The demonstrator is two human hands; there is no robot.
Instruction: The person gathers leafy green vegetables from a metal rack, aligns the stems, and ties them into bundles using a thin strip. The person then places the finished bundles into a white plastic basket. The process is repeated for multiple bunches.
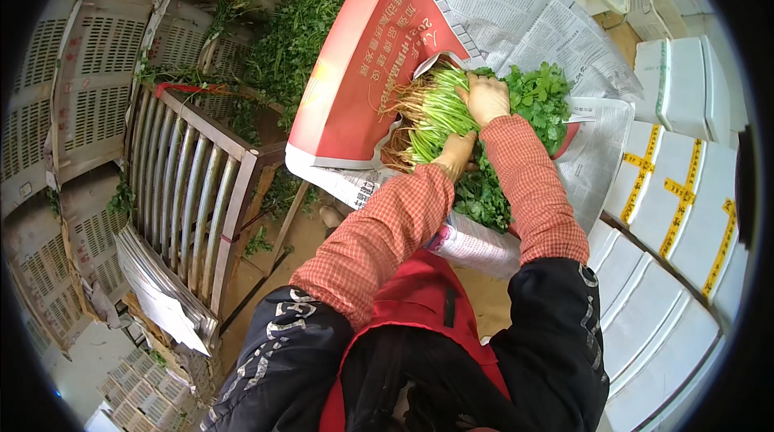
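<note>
A thick bunch of coriander lies in front of me, its pale green stems [444, 102] and brown roots pointing left and its leaves [538, 99] to the right. My right hand [485, 98] grips the far part of the bunch, laid over the stems where the leaves begin. Closer to me, my left hand [456, 153] holds the near side of the stems, with some fingertips hidden. Under the bunch spread printed newspaper sheets [496, 2], one with a large red panel [363, 63]. More leaves [484, 193] show beneath my wrists.
Loose greens [296, 45] are heaped at the far left, behind a metal-barred rack [193, 190]. Folded paper [163, 293] is stacked by the rack. Slotted plastic crates [100, 69] line the left side. White foam boxes [677, 190] with yellow tape stand close on the right.
</note>
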